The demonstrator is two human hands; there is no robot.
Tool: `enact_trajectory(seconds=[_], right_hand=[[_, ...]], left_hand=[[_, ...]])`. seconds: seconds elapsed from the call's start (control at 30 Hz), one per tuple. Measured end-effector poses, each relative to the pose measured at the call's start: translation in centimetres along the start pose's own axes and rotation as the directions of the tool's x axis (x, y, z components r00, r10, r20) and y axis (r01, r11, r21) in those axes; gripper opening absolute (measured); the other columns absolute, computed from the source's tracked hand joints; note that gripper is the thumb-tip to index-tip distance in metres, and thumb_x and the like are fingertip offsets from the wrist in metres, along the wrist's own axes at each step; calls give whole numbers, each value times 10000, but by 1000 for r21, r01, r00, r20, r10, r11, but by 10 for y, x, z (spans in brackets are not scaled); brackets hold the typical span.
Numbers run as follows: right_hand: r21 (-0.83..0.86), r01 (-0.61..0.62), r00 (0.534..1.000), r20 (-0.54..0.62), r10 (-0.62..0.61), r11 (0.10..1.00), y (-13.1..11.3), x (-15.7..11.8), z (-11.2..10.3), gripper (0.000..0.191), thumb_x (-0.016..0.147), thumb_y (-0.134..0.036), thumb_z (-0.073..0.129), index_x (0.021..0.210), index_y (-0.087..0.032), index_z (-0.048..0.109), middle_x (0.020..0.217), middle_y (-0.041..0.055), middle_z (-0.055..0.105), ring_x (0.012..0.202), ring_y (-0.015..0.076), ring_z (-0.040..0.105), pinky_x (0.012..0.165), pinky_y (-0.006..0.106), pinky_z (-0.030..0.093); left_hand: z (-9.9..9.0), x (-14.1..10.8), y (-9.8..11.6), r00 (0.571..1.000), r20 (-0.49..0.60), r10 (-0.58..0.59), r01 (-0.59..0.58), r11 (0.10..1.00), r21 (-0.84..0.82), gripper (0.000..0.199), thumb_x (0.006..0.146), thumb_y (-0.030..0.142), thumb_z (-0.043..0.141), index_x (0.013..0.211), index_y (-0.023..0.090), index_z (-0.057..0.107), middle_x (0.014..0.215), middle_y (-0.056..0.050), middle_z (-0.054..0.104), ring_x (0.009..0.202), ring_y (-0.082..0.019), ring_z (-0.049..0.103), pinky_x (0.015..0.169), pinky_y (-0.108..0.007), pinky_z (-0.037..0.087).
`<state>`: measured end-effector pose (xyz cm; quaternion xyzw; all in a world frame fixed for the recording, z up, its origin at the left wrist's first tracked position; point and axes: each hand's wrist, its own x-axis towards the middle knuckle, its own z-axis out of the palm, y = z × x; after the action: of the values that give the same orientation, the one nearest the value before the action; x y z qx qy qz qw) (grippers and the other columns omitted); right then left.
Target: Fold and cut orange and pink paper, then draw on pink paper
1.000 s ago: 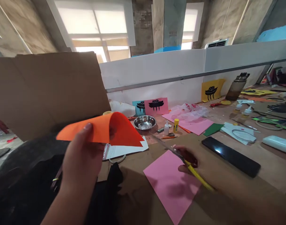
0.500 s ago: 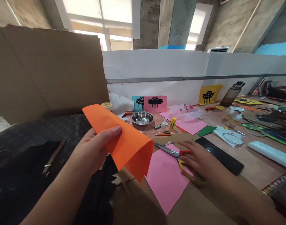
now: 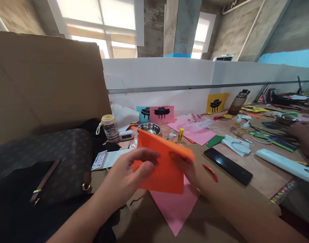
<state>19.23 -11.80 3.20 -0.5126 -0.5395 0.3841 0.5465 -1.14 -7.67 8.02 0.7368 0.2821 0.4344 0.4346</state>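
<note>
A folded sheet of orange paper (image 3: 164,172) is held up between my two hands, slightly blurred. My left hand (image 3: 137,168) is at its left side, thumb and fingers curled near the paper with a gap between them. My right hand (image 3: 187,168) grips the paper's right side, its fingers partly behind the sheet. Below lies a pink sheet (image 3: 176,212) on brown cardboard. Beside my right wrist shows the red handle of the scissors (image 3: 210,172); my forearm and the paper hide most of them.
A black phone (image 3: 227,166) and a white case (image 3: 286,165) lie at the right. Behind stand a steel bowl (image 3: 154,128), a glue stick (image 3: 180,135) and a jar (image 3: 110,130). A brown bag (image 3: 55,162) is at the left. Another person's hand (image 3: 305,135) is at the far right.
My right hand has left the scissors and taken the orange paper. The paper has turned and moved right. My left hand's hold has loosened. Another person's hand has appeared at the right.
</note>
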Motion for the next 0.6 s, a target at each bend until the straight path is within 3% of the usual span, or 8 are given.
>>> enact_trajectory(seconds=[0.07,0.17,0.23,0.37,0.47,0.53,0.6], right_hand=[[95,-74,997,-9,75,993,11,4,-3,394,945,-478,519,1166,-187,663,1186,111,724,1089,308,689,904,469,582],[335,-172,984,6,180,927,19,5,-8,380,924,-476,588,1181,-201,641,1232,115,701,1050,294,705,938,465,566],[439,-210,975,26,221,874,21,6,-10,379,893,-457,651,1170,-199,646,1238,118,698,1036,287,709,944,453,563],[425,-272,961,72,267,864,30,8,-12,408,863,-466,688,1141,-168,669,1192,131,720,1005,286,720,892,427,584],[377,-313,949,78,306,872,42,11,-12,430,833,-478,716,1134,-172,687,1160,119,736,994,290,723,837,400,597],[349,-331,942,67,329,877,52,13,-10,416,797,-470,753,1083,-171,711,1119,112,752,980,295,724,797,376,599],[344,-343,938,81,336,874,62,15,-6,404,775,-459,777,1043,-161,722,1091,118,759,955,297,728,771,367,596]], left_hand=[[-5,7,-12,980,-128,152,-111,953,281,337,776,519,731,962,244,787,1066,-114,724,1046,-358,637,932,-427,488],[-5,17,-32,970,-127,207,-118,859,498,397,790,402,755,1165,279,718,1254,-104,647,1211,-361,545,1048,-484,393],[-2,20,-42,981,-110,160,-88,871,483,388,824,340,727,1208,291,698,1280,-96,647,1209,-343,559,1051,-466,393],[5,15,-57,984,-142,105,-45,926,374,414,817,313,736,1228,296,694,1277,-91,673,1214,-331,572,1036,-426,404],[5,4,-78,988,-156,17,39,937,347,607,845,350,706,1421,275,530,1354,-110,627,1214,-321,578,1013,-430,432],[5,-4,-96,983,-151,-99,144,936,322,699,898,401,624,1522,223,367,1243,-125,679,1074,-297,651,941,-432,490],[6,-11,-114,979,-132,-153,187,933,308,665,933,445,548,1509,161,377,1273,-149,661,1126,-300,636,962,-441,494]])
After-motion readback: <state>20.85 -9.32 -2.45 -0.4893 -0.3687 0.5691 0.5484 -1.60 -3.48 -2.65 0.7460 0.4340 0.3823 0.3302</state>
